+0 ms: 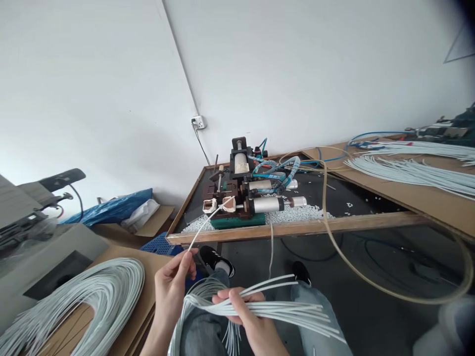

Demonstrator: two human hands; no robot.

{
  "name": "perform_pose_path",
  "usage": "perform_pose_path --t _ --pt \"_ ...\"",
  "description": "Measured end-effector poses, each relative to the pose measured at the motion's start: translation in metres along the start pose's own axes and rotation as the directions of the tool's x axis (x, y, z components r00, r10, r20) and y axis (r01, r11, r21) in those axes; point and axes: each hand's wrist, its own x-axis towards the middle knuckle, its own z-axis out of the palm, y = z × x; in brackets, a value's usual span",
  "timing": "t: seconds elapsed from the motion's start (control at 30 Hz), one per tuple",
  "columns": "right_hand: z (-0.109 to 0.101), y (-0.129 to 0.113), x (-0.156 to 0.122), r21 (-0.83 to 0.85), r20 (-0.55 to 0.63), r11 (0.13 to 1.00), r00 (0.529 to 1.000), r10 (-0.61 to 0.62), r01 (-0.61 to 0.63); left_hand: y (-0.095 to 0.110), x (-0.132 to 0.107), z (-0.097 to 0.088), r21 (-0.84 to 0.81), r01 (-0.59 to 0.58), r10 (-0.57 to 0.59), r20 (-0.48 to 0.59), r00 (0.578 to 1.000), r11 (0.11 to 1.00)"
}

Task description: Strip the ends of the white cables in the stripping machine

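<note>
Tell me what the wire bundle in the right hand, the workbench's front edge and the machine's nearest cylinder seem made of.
Wire bundle: probably plastic- or rubber-coated, smooth and pale; it bends in soft curves, but the inside can't be made out.
Front edge: apparently wood, from its brown, uneven tone and plank shape.
Nearest cylinder: likely metal, smooth, judging by its silvery sheen.

Below the wooden table rim [304, 227], the person wears blue denim trousers [200, 333] of a faded, washed tone. Just under this rim, the left shoe [210, 256] is black, with white stripes and a white sole edge, and a pale sock [223, 267] shows at its opening. The right shoe [301, 272], also below the rim, is black too. Nearer than the rim, the left hand [173, 279] and the right hand [249, 316] are bare.
</note>
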Motion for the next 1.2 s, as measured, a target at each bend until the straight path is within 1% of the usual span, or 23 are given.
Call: perform_pose_path --t 0.07,0.17,0.27,0.4,0.47,0.63,0.7,0.87,0.97,1.1,1.2 --pt "-0.002 0.006 0.0 0.007 -0.027 1.0 1.0 0.007 -0.007 0.0 -0.007 0.003 0.095 -0.063 0.066 -0.029 0.997 0.993" --pt "-0.005 0.011 -0.001 -0.004 -0.044 1.0 0.999 0.02 -0.02 -0.003 -0.016 0.009 0.183 -0.138 0.149 -0.052 0.987 0.973" --pt "-0.006 0.011 -0.001 -0.013 -0.051 0.999 0.998 0.036 -0.037 -0.01 -0.02 0.015 0.245 -0.159 0.172 -0.033 0.985 0.956" --pt "-0.006 0.01 -0.002 0.027 -0.058 0.999 0.998 0.022 -0.021 -0.02 -0.019 0.02 0.295 -0.157 0.179 -0.048 0.983 0.943" --pt "-0.005 0.011 -0.002 0.046 -0.077 0.999 0.997 0.018 -0.015 -0.023 -0.018 0.022 0.312 -0.18 0.206 -0.052 0.977 0.933" --pt "-0.001 0.009 -0.004 0.118 -0.099 0.993 0.995 -0.009 0.021 -0.026 -0.019 0.026 0.338 -0.285 0.298 0.013 0.954 0.897" --pt "0.0 0.006 -0.006 0.138 -0.097 0.99 0.995 -0.014 0.027 -0.025 -0.02 0.027 0.349 -0.3 0.312 0.022 0.95 0.888" --pt "0.001 0.001 -0.01 0.146 -0.083 0.989 0.996 0.026 -0.014 -0.023 -0.018 0.028 0.354 -0.235 0.263 -0.032 0.964 0.905" --pt "-0.001 0.003 -0.01 0.112 -0.07 0.993 0.997 0.033 -0.025 -0.022 -0.017 0.029 0.345 -0.186 0.216 -0.05 0.975 0.92" --pt "-0.003 0.008 -0.009 0.079 -0.085 0.996 0.995 0.042 -0.035 -0.023 -0.016 0.029 0.327 -0.112 0.144 -0.074 0.987 0.938" --pt "-0.003 0.01 -0.009 0.07 -0.086 0.997 0.995 0.048 -0.042 -0.025 -0.015 0.028 0.319 -0.085 0.115 -0.074 0.991 0.944"
